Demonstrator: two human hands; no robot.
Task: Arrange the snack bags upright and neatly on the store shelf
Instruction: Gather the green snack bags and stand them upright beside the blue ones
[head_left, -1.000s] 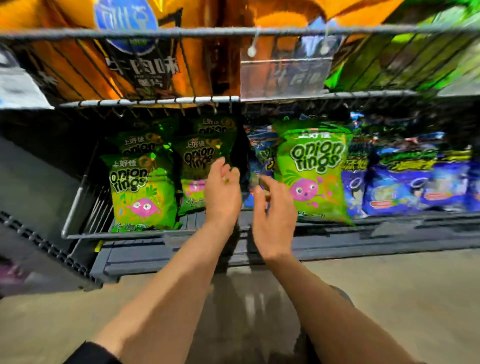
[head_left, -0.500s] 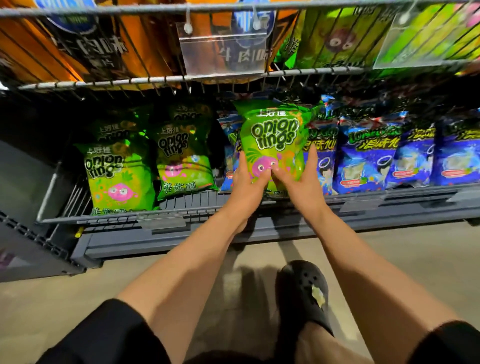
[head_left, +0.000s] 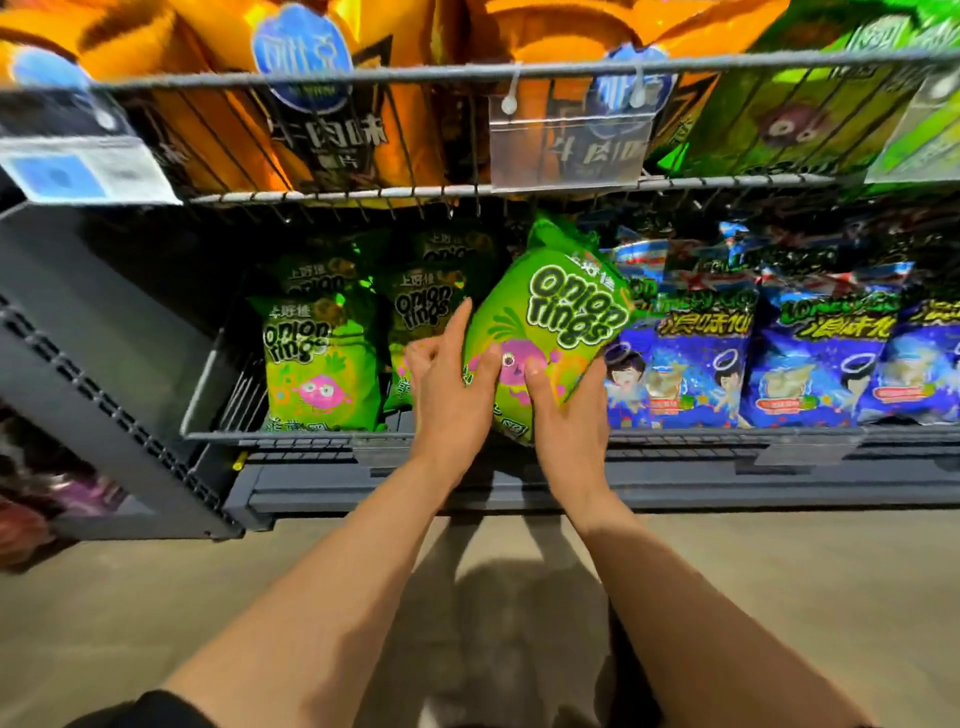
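A green onion rings bag (head_left: 563, 312) is tilted to the right in front of the bottom shelf's wire rail (head_left: 311, 435). My left hand (head_left: 452, 387) grips its lower left edge, thumb on the front. On its lower right side my right hand (head_left: 569, 415) holds it too, fingers pressed on the pink figure. Two more green onion rings bags stand upright on the shelf, one at the far left (head_left: 319, 364) and one (head_left: 421, 312) just behind my left hand, with further ones behind them.
Blue snack bags (head_left: 701, 364) stand in a row to the right of the held bag. The wire shelf above holds orange bags (head_left: 322, 104) and green bags (head_left: 795, 114), with a clear price tag holder (head_left: 569, 150). A grey shelf side panel (head_left: 104, 364) stands at left.
Both hands closed on the green bag, lifted it slightly and tipped it to the right. The camera view shifted, bringing the upper shelf into view.
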